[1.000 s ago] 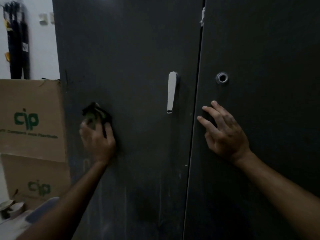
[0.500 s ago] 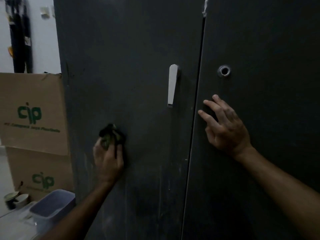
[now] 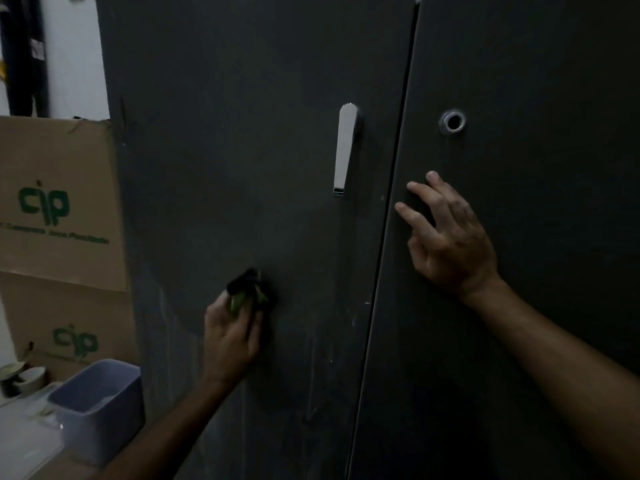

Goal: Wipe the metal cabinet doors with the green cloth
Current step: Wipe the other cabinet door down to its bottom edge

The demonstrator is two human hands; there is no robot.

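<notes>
Meanwhile the cloth [image 3: 247, 291] is being pressed to the left door [image 3: 242, 133] by the gripping left hand [image 3: 230, 336] — unwiped streaks lying directly below — while the right door [image 3: 536, 98] is being braced by the flat, open right hand [image 3: 450, 237].

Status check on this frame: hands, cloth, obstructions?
Left hand grips green cloth against left door. Right hand flat on right door. Handle above.

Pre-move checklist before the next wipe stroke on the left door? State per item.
1. Green cloth held by left hand: ok.
2. Cloth against left door: ok.
3. Right hand braced flat on right door: ok.
4. Handle apart from cloth, above and to its right: ok.
5. Pale streaks below cloth unwiped: not ok.
6. Doors latched: cannot tell.
</notes>
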